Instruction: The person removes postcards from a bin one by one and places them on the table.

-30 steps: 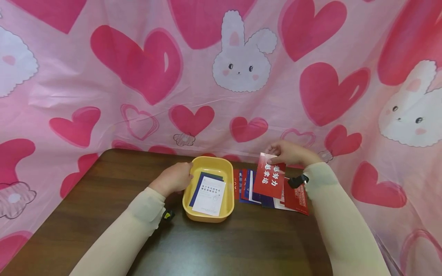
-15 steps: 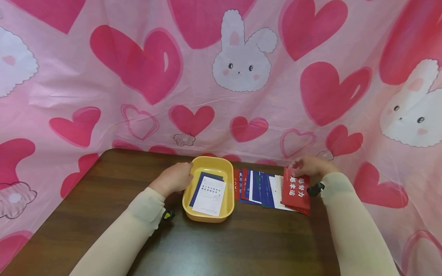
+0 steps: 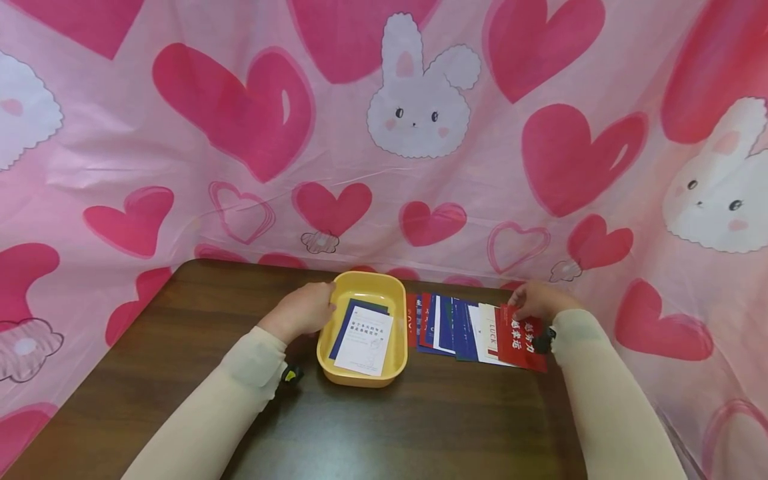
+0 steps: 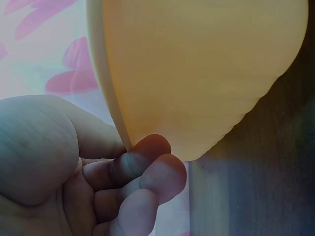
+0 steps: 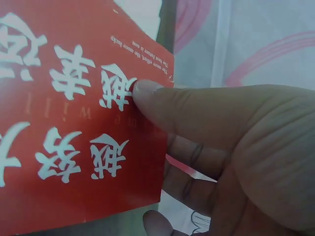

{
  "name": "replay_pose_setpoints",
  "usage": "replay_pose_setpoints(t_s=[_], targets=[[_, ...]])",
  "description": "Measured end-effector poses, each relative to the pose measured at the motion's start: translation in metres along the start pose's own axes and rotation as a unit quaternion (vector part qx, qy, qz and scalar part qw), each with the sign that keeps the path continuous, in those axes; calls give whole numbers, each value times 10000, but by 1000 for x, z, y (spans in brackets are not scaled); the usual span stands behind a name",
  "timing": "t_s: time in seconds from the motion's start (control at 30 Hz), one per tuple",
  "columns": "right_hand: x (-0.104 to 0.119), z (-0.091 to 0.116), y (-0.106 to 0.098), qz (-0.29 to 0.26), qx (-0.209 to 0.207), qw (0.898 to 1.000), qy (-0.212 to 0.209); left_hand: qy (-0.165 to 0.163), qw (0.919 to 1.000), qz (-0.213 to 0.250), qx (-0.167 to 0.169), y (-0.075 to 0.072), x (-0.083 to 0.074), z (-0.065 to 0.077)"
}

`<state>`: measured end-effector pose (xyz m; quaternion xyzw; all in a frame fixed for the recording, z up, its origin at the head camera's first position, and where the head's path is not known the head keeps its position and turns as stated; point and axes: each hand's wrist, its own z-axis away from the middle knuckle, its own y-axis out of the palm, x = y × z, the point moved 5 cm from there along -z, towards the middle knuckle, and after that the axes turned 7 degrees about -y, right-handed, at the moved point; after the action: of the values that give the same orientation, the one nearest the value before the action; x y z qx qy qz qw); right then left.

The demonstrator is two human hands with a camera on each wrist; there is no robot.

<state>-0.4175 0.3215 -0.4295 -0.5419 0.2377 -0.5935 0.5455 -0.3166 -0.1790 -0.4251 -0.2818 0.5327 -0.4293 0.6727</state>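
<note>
With thumb and curled fingers, my left hand (image 3: 305, 310) pinches the left rim of a yellow plastic tray (image 3: 362, 381); the left wrist view has the tray's side wall (image 4: 206, 64) close up. Inside the tray lie a white card (image 3: 363, 340) and darker blue and green ones under it. My right hand (image 3: 537, 300) pinches the edge of a red card (image 5: 64, 123) with white Chinese characters, thumb on its printed face and fingers behind. That card is at the right end of a row of overlapping cards (image 3: 465, 330).
The row of red, blue and white cards runs from the tray's right side along the dark wooden table (image 3: 336, 433). A pink cloth (image 3: 258, 220) with hearts and rabbits hangs right behind the table's far edge.
My right hand has carried the red card rightward and down from above the middle of the row to its right end. The left hand stays on the tray's rim.
</note>
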Motion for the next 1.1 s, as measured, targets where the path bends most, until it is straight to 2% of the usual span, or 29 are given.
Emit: replay_pose_setpoints(t_s=[0.17, 0.47, 0.67, 0.77, 0.9, 1.0, 1.1], targets=[[-1, 0, 4, 268, -35, 9996, 14, 1, 10000, 25, 11, 0, -1, 1], [3, -4, 10, 170, -73, 9998, -11, -1, 10000, 17, -15, 0, 0, 1], [17, -8, 7, 331, -71, 9994, 39, -41, 10000, 37, 6, 0, 0, 1], [35, -11, 2, 422, -201, 9988, -132, -63, 10000, 33, 18, 0, 0, 1], [72, -13, -5, 146, -350, 9982, -458, -73, 10000, 30, 40, -1, -1, 3], [110, -14, -9, 39, -410, 9955, -858, -54, 10000, 22, 31, -1, -2, 3], [156, -13, -12, 311, -486, 9882, -1421, -44, 10000, 11, 35, -1, -2, 4]])
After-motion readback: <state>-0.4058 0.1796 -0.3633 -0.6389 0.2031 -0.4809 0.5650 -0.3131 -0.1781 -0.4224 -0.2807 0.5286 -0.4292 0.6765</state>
